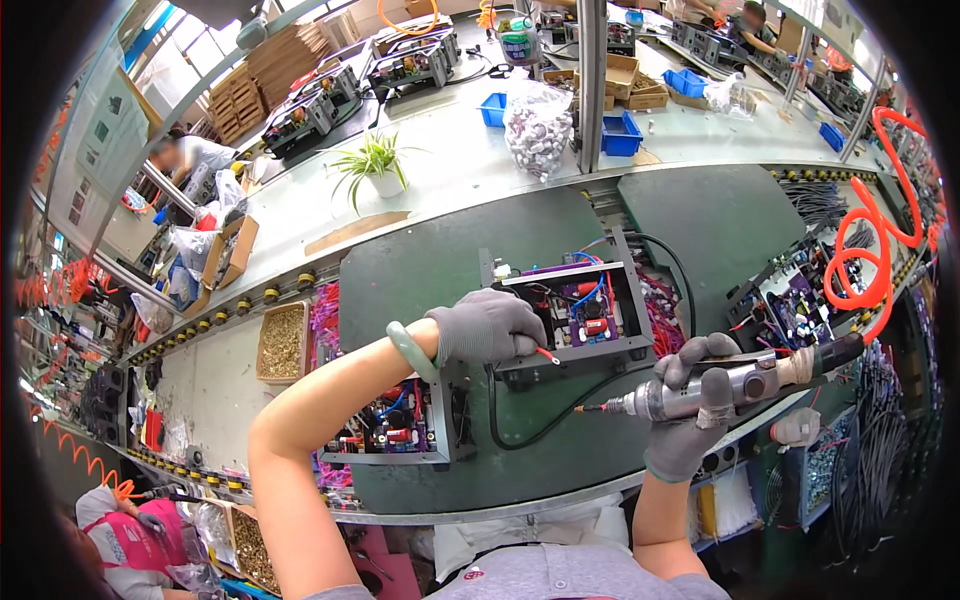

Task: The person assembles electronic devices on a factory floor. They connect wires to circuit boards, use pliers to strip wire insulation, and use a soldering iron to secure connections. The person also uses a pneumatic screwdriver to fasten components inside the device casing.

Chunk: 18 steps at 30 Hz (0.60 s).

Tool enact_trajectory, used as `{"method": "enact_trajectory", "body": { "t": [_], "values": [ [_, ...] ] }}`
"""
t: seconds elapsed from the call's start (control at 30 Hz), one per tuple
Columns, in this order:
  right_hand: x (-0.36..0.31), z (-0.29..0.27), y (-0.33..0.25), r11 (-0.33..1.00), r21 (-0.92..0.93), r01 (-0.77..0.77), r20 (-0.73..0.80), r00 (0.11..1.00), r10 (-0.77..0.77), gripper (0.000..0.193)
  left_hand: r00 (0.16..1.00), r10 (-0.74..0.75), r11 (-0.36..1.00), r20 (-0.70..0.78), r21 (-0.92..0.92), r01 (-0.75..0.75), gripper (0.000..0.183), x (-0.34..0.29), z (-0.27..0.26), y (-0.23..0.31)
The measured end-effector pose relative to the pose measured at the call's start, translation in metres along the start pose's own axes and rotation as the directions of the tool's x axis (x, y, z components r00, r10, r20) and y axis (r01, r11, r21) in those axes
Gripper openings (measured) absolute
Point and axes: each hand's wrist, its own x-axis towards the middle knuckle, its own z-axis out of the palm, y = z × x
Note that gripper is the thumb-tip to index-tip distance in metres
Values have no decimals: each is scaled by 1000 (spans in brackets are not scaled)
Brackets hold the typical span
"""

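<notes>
My grey-gloved left hand point(487, 325) grips the near edge of the open black metal electronics chassis point(572, 305) on the dark green mat point(420, 270). Right hand point(690, 400) fully closed around silver pneumatic screwdriver point(720, 385), tip just beside chassis.

Work surface and items resting on it

We note a dark green mat point(420, 275) covering the near bench; on it stand an open black metal chassis with a purple circuit board point(575, 305) and, just beside it toward the near edge, a second open black chassis with red and blue wiring point(405, 425). A black cable point(540, 425) lies looped on the mat between them. At the mat's left we see a shallow cardboard tray of brass-coloured screws point(283, 342). A second dark green mat point(715, 225) lies to the right. Beyond, the pale conveyor table point(450, 170) carries a potted green plant in a white pot point(380, 170), a clear bag of small parts point(537, 125) and blue plastic bins point(620, 133).
</notes>
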Motion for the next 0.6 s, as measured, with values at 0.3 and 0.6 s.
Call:
{"method": "enact_trajectory", "body": {
  "t": [0.3, 0.6],
  "values": [
    [3, -5, 0, 1000, -24, 9, -9, 1000, -9, 44, 930, -210, 978, -302, -74, 196, 15, -3, 18, 5],
    [20, 9, 12, 995, 36, 91, 38, 995, -93, 45, 936, -328, 935, -128, 95, 341, 19, 19, 23, 19]
  ]
}}
